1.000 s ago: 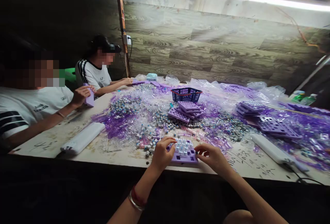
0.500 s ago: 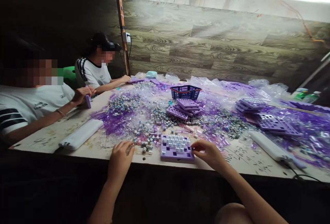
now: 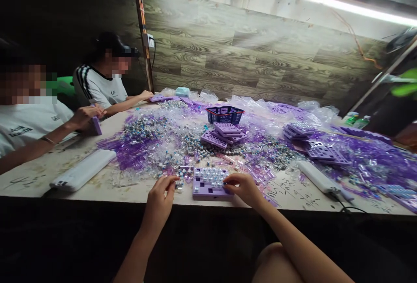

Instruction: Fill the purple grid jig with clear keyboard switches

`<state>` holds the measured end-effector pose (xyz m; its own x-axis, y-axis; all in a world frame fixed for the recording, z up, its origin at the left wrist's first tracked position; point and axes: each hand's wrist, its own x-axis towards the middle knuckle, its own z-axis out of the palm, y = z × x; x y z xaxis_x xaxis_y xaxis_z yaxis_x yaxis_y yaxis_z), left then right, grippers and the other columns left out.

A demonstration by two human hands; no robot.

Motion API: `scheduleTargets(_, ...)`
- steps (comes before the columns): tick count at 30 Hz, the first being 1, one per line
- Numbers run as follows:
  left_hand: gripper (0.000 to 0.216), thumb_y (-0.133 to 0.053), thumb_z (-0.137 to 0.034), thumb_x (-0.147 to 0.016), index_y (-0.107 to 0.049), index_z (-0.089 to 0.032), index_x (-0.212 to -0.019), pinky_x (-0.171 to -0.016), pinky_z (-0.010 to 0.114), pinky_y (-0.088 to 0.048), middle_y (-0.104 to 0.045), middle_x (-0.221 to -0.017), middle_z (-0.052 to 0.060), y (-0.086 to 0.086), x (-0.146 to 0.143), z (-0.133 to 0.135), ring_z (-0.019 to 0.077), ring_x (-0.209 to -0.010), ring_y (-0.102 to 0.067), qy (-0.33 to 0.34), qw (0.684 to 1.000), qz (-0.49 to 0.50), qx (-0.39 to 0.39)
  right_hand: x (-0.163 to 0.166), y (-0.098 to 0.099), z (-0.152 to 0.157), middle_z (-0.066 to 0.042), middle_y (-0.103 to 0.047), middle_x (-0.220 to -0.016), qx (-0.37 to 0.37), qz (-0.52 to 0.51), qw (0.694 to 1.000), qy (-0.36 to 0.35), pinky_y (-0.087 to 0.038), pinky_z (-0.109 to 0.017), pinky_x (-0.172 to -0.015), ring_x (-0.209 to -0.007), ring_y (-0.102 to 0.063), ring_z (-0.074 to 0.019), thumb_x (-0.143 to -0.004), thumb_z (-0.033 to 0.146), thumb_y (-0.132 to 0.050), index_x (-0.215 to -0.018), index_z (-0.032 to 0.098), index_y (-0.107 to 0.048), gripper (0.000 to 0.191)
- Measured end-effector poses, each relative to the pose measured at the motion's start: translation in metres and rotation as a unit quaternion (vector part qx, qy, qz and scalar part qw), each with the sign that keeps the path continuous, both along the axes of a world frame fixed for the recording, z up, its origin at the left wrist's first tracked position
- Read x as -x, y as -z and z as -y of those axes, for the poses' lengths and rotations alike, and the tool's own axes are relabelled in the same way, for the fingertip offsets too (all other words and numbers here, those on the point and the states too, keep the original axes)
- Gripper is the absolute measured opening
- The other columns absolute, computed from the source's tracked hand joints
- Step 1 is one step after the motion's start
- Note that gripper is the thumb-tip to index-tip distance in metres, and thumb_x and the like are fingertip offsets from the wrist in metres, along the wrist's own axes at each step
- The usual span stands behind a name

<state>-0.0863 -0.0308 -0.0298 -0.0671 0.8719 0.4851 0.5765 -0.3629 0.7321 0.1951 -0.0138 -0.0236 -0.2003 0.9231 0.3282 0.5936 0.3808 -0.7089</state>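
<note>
A purple holed tray (image 3: 205, 189) lies at the table's near edge, its far rows filled with small clear and blue switch parts. My right hand (image 3: 243, 189) rests on the tray's right side, its fingers pinched on a small part I cannot make out. Left of the tray, my left hand (image 3: 160, 199) has its fingertips closed at the loose small parts (image 3: 178, 184). Behind both hands a wide heap of loose switches (image 3: 195, 144) and purple plastic bits covers the table.
Two people sit at the left, each handling purple pieces. A white power strip (image 3: 83, 171) lies at the left, another (image 3: 317, 178) at the right. Stacked purple trays (image 3: 223, 134), a blue basket (image 3: 224, 114), plastic bags and bottles (image 3: 356, 120) stand farther back.
My left hand left the tray, went left to the loose parts, and now closes its fingertips there. My right hand shifted onto the tray's right side. The view swung a little rightward.
</note>
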Motion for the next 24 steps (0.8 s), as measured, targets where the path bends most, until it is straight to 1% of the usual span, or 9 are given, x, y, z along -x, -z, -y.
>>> scheduleTargets(3,0.024,-0.044,-0.027,-0.082,-0.067,-0.020,-0.084,-0.075,0.030,-0.050,-0.066,-0.087,0.005,0.003,-0.012,-0.002,0.0188,-0.080,-0.063,0.016,1.000,-0.009,0.007,0.002,-0.001,0.001,-0.003,-0.070,-0.074,-0.013,0.010,1.000,0.000,-0.050,-0.026,-0.064,-0.067,-0.063,-0.0166,-0.071,0.017,-0.066,-0.074,0.019,-0.071,0.007)
scheduleTargets(8,0.024,-0.044,-0.025,-0.083,-0.067,-0.019,-0.085,-0.076,0.031,-0.050,-0.066,-0.085,0.005,0.013,-0.012,-0.005,0.0188,-0.082,-0.063,0.007,1.000,-0.013,-0.005,0.002,-0.005,0.001,-0.003,-0.071,-0.077,-0.002,0.007,0.999,-0.032,-0.049,-0.026,-0.065,-0.071,-0.063,-0.0160,-0.073,0.013,-0.062,-0.075,0.019,-0.071,0.011)
scheduleTargets(11,0.023,-0.045,-0.026,-0.084,-0.067,-0.019,-0.088,-0.064,0.026,-0.050,-0.065,-0.088,0.004,0.013,-0.005,-0.004,0.0180,-0.082,-0.062,0.006,1.000,0.002,-0.006,0.001,-0.006,0.000,-0.003,-0.070,-0.076,0.002,0.017,0.999,-0.030,-0.049,-0.026,-0.065,-0.070,-0.063,-0.0158,-0.073,0.012,-0.060,-0.075,0.019,-0.071,0.013)
scheduleTargets(13,0.022,-0.046,-0.025,-0.085,-0.067,-0.020,-0.087,-0.061,0.025,-0.049,-0.065,-0.089,0.004,0.010,-0.002,-0.004,0.0174,-0.081,-0.062,0.002,1.000,0.001,-0.012,0.002,-0.007,0.000,-0.003,-0.069,-0.076,-0.006,0.024,0.999,-0.035,-0.049,-0.025,-0.063,-0.070,-0.063,-0.0154,-0.074,0.011,-0.058,-0.074,0.019,-0.071,0.015)
scheduleTargets(16,0.020,-0.047,-0.021,-0.086,-0.066,-0.019,-0.087,-0.074,0.029,-0.050,-0.064,-0.088,0.004,0.007,0.000,-0.007,0.0177,-0.083,-0.061,0.004,0.999,-0.031,-0.043,0.003,-0.007,0.000,-0.004,-0.067,-0.079,-0.018,0.021,0.999,-0.042,-0.049,-0.023,-0.061,-0.070,-0.062,-0.0143,-0.073,0.009,-0.056,-0.073,0.019,-0.071,0.018)
scheduleTargets(19,0.019,-0.049,-0.018,-0.085,-0.067,-0.019,-0.093,-0.087,0.036,-0.046,-0.064,-0.093,0.005,0.005,-0.003,-0.012,0.0211,-0.094,-0.057,0.018,0.992,-0.107,-0.072,0.004,-0.007,-0.001,-0.005,-0.066,-0.082,0.000,0.012,1.000,-0.026,-0.049,-0.022,-0.059,-0.069,-0.062,-0.0136,-0.072,0.010,-0.058,-0.071,0.018,-0.071,0.016)
scheduleTargets(21,0.020,-0.053,-0.017,-0.084,-0.067,-0.021,-0.096,-0.093,0.039,-0.042,-0.065,-0.098,0.005,0.003,-0.006,-0.014,0.0229,-0.101,-0.054,0.037,0.983,-0.166,-0.068,0.004,-0.007,-0.002,-0.005,-0.066,-0.082,0.020,0.008,1.000,-0.012,-0.049,-0.022,-0.058,-0.069,-0.062,-0.0137,-0.073,0.012,-0.059,-0.071,0.018,-0.072,0.014)
scheduleTargets(24,0.021,-0.055,-0.017,-0.083,-0.067,-0.024,-0.100,-0.097,0.043,-0.037,-0.066,-0.103,0.003,0.000,-0.012,-0.015,0.0233,-0.104,-0.053,0.050,0.972,-0.224,-0.043,0.003,-0.007,-0.003,-0.005,-0.064,-0.080,0.036,0.015,0.999,-0.001,-0.049,-0.021,-0.056,-0.068,-0.062,-0.0137,-0.074,0.014,-0.060,-0.072,0.019,-0.073,0.014)
